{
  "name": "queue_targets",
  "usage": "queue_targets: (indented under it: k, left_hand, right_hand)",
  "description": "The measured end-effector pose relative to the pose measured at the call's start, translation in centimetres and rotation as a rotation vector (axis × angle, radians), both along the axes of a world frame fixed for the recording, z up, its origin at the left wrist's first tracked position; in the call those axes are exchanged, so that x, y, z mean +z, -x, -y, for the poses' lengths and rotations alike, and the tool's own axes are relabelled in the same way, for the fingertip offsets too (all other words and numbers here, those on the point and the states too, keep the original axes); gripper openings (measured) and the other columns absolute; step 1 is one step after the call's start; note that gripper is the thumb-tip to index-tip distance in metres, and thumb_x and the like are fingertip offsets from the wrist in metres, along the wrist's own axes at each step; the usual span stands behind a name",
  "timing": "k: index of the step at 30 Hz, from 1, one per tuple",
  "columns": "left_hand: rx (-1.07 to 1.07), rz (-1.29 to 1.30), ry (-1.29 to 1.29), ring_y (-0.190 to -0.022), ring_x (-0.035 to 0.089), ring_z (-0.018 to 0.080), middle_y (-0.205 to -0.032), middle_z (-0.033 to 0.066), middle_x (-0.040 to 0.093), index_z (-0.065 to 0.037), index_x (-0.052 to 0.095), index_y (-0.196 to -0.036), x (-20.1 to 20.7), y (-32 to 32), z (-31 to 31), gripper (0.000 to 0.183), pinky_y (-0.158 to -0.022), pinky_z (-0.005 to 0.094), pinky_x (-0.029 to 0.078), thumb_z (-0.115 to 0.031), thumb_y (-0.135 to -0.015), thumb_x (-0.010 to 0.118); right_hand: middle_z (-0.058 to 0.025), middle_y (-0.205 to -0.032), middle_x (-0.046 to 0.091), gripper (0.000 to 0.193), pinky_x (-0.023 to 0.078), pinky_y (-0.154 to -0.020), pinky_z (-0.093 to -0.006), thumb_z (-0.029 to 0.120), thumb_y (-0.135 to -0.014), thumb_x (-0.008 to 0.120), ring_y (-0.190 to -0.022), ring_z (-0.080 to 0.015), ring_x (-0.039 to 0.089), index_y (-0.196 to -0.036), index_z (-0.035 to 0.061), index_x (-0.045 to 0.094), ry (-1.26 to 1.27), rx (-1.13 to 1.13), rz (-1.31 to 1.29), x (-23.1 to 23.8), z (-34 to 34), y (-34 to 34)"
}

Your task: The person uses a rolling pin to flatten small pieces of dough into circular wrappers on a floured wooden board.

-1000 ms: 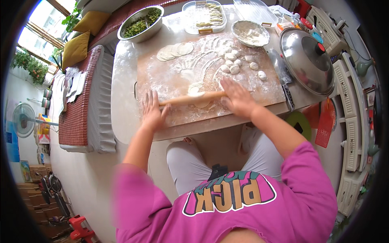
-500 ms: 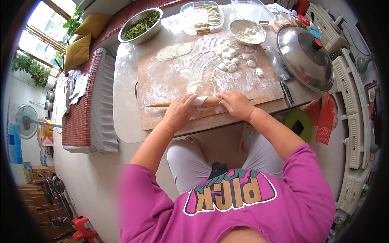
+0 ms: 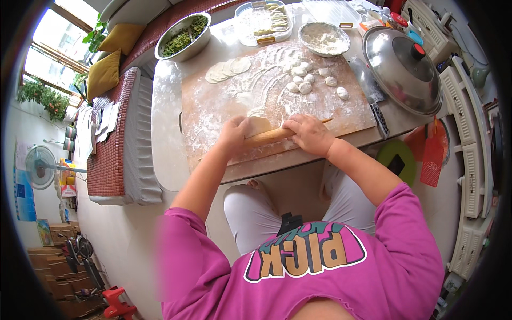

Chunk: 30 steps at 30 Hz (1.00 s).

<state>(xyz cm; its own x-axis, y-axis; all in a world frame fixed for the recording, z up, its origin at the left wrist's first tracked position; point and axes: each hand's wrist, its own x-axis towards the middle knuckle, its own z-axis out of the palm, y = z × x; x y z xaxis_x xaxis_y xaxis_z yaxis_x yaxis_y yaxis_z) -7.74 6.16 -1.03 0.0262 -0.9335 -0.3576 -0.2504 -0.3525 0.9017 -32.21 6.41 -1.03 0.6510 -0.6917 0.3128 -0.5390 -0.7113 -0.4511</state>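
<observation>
Fingers of both hands curled over rolling pin [image 3: 269, 137] on floured wooden board [image 3: 213, 112], white table [image 3: 165, 133] beneath

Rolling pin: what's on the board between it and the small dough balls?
In the head view, only floured board lies between the rolling pin and the dough balls.
</observation>
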Motion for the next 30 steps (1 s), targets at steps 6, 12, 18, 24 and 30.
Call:
queue_targets:
  k: [6,12,18,24,30]
  left_hand:
    - [-0.019,-0.146,-0.192,-0.074,0.056,0.0119,-0.088,0.0043,0.061,-0.003,0.057,-0.101,1.1,-0.2,0.6,0.020,-0.066,0.0248,0.045,-0.014,-0.085,0.058]
    - [0.243,-0.425,-0.154,-0.087,0.059,0.0193,-0.099,0.0084,0.059,-0.001,0.052,-0.111,0.2,-1.0,2.3,0.028,-0.074,0.0307,0.049,-0.016,-0.087,0.054]
    - [0.269,-0.472,-0.097,-0.093,0.059,0.0212,-0.107,0.0098,0.057,-0.001,0.048,-0.114,0.1,-0.2,7.4,0.028,-0.075,0.0333,0.051,-0.016,-0.091,0.046]
    - [0.311,-0.615,0.140,-0.092,0.056,0.0210,-0.111,0.0104,0.053,-0.003,0.044,-0.120,1.0,-0.5,15.7,0.032,-0.081,0.0330,0.047,-0.020,-0.094,0.040]
    - [0.083,0.544,0.570,-0.112,0.047,0.0276,-0.123,0.0178,0.048,-0.001,0.049,-0.118,-1.1,3.6,14.5,0.035,-0.095,0.0335,0.037,-0.011,-0.085,0.054]
  right_hand:
    - [-0.0063,-0.105,0.053,0.030,0.040,-0.083,-0.0352,0.008,-0.074,0.055,-0.097,-0.0234,0.052,-0.104,0.0098,0.055,0.148,0.045,-0.009,-1.2,-0.1,0.0]
    - [-0.0031,-0.100,0.054,0.029,0.037,-0.083,-0.0319,0.010,-0.078,0.050,-0.094,-0.0180,0.052,-0.106,0.0127,0.052,0.402,0.026,-0.038,-0.9,0.6,1.5]
    - [-0.0057,-0.101,0.056,0.030,0.038,-0.085,-0.0343,0.012,-0.077,0.055,-0.095,-0.0221,0.052,-0.108,0.0098,0.053,0.189,-0.086,-0.017,-3.1,1.3,2.4]
    - [-0.0076,-0.107,0.054,0.037,0.039,-0.089,-0.0353,0.015,-0.075,0.060,-0.099,-0.0246,0.051,-0.111,0.0080,0.053,0.074,-0.097,-0.022,-2.6,1.2,2.4]
    - [-0.0072,-0.106,0.054,0.038,0.038,-0.089,-0.0351,0.015,-0.075,0.060,-0.100,-0.0240,0.050,-0.111,0.0088,0.053,0.091,-0.099,-0.030,-2.7,1.3,2.7]
